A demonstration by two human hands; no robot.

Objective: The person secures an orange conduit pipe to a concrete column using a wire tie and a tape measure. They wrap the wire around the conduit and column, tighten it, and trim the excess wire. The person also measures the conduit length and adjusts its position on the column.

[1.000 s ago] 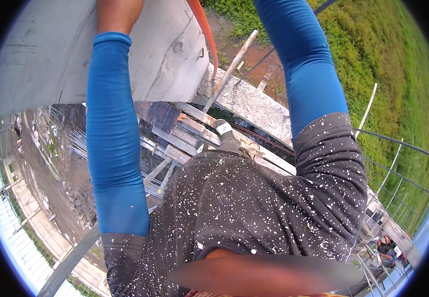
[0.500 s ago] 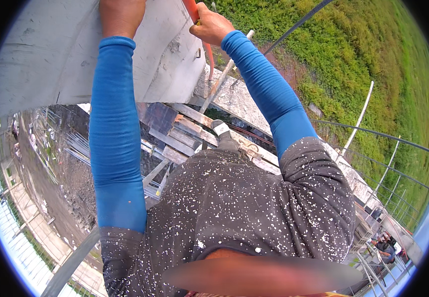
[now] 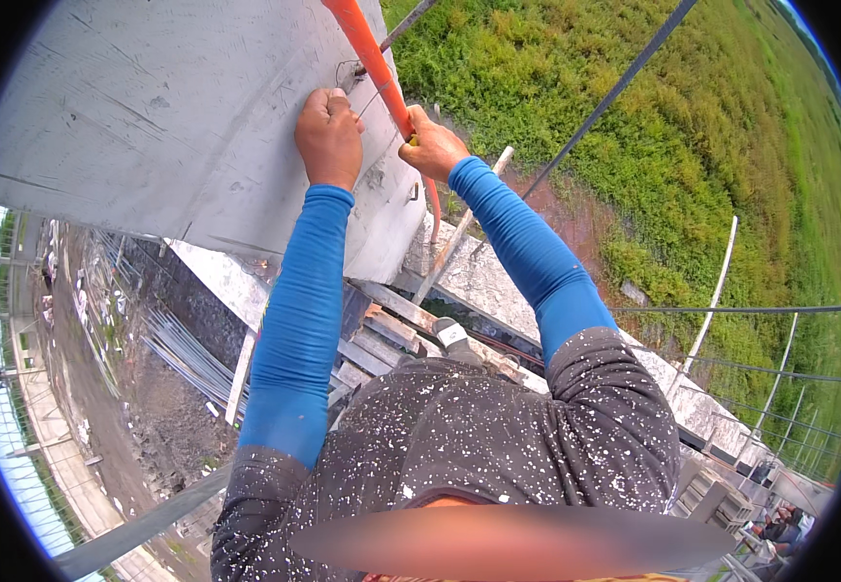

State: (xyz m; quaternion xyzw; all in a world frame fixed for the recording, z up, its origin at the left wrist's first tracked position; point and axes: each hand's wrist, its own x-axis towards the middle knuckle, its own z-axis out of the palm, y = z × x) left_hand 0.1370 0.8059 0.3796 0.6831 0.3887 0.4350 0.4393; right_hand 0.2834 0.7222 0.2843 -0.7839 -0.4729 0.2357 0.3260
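An orange flexible tube (image 3: 370, 50) runs down along the edge of a grey concrete block (image 3: 168, 116). My right hand (image 3: 433, 147) is closed around the tube; a small yellow bit shows at its fingers, too little to name. Up against the concrete face, just left of the tube, my left hand (image 3: 330, 139) has its fingers curled in a pinch. From them a thin wire (image 3: 375, 100) reaches across to the tube. Above that hand a bent loop of wire (image 3: 345, 74) sticks out near a metal bar (image 3: 406, 26). The left fingertips are partly hidden.
Wooden planks (image 3: 386, 325) lie below me, with a shoe (image 3: 453, 336) on them. A pale pole (image 3: 462, 228) leans beside the concrete ledge (image 3: 464, 267). Railing bars (image 3: 730, 309) cross on the right before green vegetation (image 3: 575, 107). Metal rods (image 3: 188, 354) lie on the ground at left.
My left hand has come down and right across the concrete, close to the tube, and now pinches a wire. My right hand stays on the tube; the whole view has shifted.
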